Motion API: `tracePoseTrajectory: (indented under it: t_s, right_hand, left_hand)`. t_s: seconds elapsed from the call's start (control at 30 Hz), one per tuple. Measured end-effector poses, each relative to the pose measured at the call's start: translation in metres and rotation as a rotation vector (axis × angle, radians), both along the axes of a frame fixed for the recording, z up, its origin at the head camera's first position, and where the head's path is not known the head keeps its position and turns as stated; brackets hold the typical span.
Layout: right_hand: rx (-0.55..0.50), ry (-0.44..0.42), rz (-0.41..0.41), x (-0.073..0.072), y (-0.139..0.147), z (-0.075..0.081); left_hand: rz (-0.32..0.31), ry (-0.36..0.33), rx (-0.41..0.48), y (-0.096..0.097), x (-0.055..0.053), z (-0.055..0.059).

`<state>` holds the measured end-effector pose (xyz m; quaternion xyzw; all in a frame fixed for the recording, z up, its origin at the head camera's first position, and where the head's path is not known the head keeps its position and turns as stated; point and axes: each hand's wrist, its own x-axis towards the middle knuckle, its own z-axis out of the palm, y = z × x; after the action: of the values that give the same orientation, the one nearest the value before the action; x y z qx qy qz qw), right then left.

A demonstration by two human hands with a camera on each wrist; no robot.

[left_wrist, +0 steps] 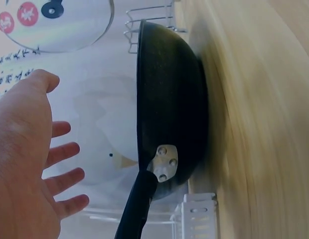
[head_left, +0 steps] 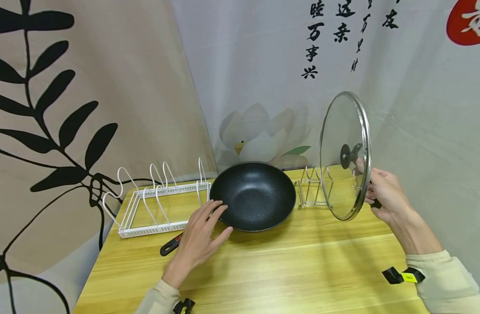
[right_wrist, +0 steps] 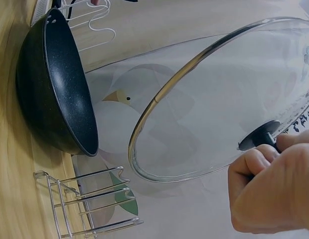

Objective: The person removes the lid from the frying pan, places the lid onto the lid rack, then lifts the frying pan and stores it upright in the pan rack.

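Observation:
My right hand (head_left: 386, 194) grips the black knob of a glass pot lid (head_left: 345, 187), which stands nearly upright in the air on the right. In the right wrist view, curled fingers wrap the lid's knob (right_wrist: 259, 137). A black wok (head_left: 253, 196) sits on the table with its handle (left_wrist: 137, 204) toward the left front. Over that handle, beside the wok's left rim, hovers my left hand (head_left: 200, 233) with fingers spread and nothing held. The left wrist view shows a gap between this hand and the wok.
A white wire rack (head_left: 157, 226) stands on the wooden table (head_left: 279, 270) left of the wok. Right of it, partly behind the lid, is a small metal wire rack (head_left: 312, 203). A printed curtain (head_left: 263, 87) hangs behind the table.

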<state>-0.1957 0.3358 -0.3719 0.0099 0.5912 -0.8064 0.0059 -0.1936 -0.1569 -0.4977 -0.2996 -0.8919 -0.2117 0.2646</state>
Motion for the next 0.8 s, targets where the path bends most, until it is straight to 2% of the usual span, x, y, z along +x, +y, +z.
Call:
tracePoseTrajectory:
  t_s: [0.27, 0.57, 0.8]
  right_hand:
    - [0.037, -0.008, -0.018, 0.003, 0.005, -0.001]
    - [-0.006, -0.008, -0.015, 0.003, 0.008, -0.003]
    - [-0.021, -0.015, -0.016, 0.003, 0.01, -0.002]
  left_hand:
    - [-0.017, 0.012, 0.02, 0.007, -0.005, -0.002]
    - [-0.023, -0.022, 0.025, 0.019, -0.011, 0.002]
    - [-0.037, -0.019, 0.028, 0.03, -0.018, 0.005]
